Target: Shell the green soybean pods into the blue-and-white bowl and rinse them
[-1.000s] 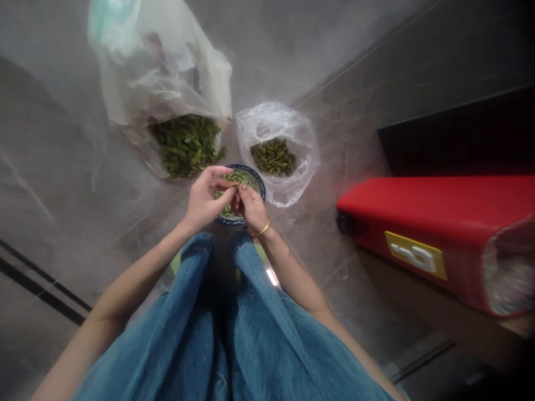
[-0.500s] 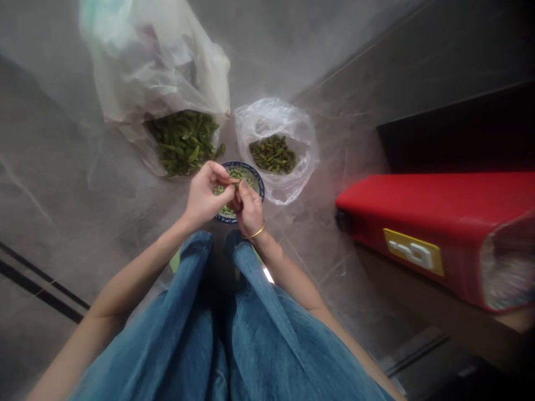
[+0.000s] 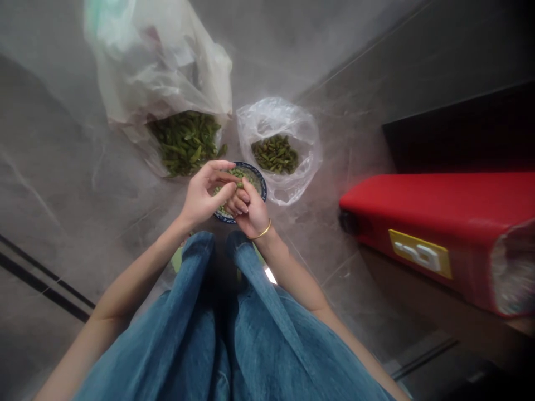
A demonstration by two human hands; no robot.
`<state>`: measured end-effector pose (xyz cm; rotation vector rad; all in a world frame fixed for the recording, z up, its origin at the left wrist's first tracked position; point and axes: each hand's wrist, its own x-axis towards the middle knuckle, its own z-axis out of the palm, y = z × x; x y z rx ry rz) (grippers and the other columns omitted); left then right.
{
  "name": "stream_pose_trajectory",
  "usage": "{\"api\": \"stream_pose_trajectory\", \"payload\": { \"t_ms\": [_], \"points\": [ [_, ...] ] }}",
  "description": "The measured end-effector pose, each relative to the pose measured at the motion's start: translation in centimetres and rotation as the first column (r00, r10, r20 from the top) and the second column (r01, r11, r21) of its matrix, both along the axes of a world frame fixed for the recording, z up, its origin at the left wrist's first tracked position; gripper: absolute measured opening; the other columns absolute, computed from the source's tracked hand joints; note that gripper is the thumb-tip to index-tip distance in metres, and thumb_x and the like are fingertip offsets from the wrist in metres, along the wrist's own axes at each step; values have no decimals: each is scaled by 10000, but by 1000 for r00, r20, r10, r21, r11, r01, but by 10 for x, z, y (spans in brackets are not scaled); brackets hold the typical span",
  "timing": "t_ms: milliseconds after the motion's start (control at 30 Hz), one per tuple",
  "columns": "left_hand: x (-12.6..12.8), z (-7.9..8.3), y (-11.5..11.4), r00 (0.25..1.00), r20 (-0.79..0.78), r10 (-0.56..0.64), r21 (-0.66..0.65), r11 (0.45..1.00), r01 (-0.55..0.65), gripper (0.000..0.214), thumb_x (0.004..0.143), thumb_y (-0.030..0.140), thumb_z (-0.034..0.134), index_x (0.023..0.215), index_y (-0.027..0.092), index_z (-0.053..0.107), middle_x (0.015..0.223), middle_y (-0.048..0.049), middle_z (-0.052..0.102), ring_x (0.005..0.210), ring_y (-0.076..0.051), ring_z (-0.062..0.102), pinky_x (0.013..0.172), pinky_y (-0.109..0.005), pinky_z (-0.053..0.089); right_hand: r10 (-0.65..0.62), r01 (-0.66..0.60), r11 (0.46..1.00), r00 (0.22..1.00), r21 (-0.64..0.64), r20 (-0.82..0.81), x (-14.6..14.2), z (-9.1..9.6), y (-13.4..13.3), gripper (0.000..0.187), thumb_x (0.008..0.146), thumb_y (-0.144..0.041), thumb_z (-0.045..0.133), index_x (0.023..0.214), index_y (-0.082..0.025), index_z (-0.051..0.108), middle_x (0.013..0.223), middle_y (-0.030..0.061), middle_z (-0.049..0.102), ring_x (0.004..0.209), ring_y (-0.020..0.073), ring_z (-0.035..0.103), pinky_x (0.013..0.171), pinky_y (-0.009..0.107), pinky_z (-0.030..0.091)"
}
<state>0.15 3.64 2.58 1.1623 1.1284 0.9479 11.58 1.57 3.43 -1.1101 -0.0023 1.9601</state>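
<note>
Pinching a green pod (image 3: 236, 182) between left hand (image 3: 203, 197) and right hand (image 3: 249, 208), both grips clamped on it, directly over the blue-rimmed bowl (image 3: 259, 183). Sitting on the floor beyond the bowl: large bag of pods (image 3: 184, 139) up-left, small clear bag (image 3: 278, 150) up-right. Lying well right of the bowl: red box (image 3: 434, 228).

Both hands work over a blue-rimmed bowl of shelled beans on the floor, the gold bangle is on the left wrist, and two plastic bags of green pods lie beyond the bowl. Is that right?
Not quite: the gold bangle is on the right wrist, as the head view shows. The rest holds: left hand and right hand meet over the blue-rimmed bowl of shelled beans on the floor, with the large bag and the small bag of green pods beyond.
</note>
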Motion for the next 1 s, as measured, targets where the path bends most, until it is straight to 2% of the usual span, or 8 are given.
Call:
{"api": "stream_pose_trajectory", "payload": {
  "t_ms": [233,400,533,600,700,800,900,1000],
  "points": [
    [-2,1,-2,999,-36,-6,6,1000,7,232,783,224,696,992,169,611,855,-30,731,814,-156,722,716,-236,598,53,-55,998,989,13,140,3,-2,-2,576,916,-532,464,495,-222,226,349,-83,201,372,66,216,421,220,275],
    [-3,1,-6,954,-299,22,245,968,55,155,802,178,655,952,186,618,830,5,715,749,-118,705,712,-214,574,48,-77,995,937,68,347,0,-15,-7,596,850,-665,462,497,-219,284,405,-71,261,389,61,258,404,228,249],
    [-2,4,-8,865,-497,70,457,868,193,113,815,127,604,912,183,622,828,5,712,754,-112,688,728,-215,552,-4,-123,974,832,190,555,2,-24,-8,607,785,-713,509,492,-209,337,433,-64,297,407,55,279,401,227,218],
    [-3,3,-9,845,-530,79,480,849,222,114,815,119,597,908,183,608,813,10,702,747,-106,678,724,-207,543,17,-185,958,798,217,603,6,-24,-7,606,774,-702,539,483,-204,353,424,-67,301,406,50,280,404,224,214],
    [-4,-1,-9,884,-464,61,382,914,137,127,797,130,617,894,190,560,792,30,669,705,-83,659,684,-181,531,60,-247,942,791,229,609,10,-22,-6,608,767,-710,541,480,-201,372,401,-71,311,391,46,283,403,224,215],
    [-4,-6,-9,961,-273,49,195,981,6,186,781,165,643,888,202,495,746,49,623,668,-74,645,622,-165,519,86,-287,913,830,290,551,13,-20,-6,609,776,-722,515,486,-202,385,380,-68,353,376,48,306,414,226,248],
    [-4,-11,-7,995,-95,42,27,999,-40,243,785,221,674,885,214,452,691,59,597,620,-79,634,562,-169,505,162,-320,886,892,336,421,15,-19,-7,579,775,-722,516,535,-203,429,380,-68,390,369,52,321,427,224,270],
    [-7,-15,-3,995,-68,68,-20,997,-69,276,796,288,696,890,220,445,681,53,604,620,-97,646,570,-198,516,231,-319,887,933,335,277,16,-20,-8,518,777,-680,560,599,-204,462,413,-75,392,394,58,327,445,218,275]
  ]
}}
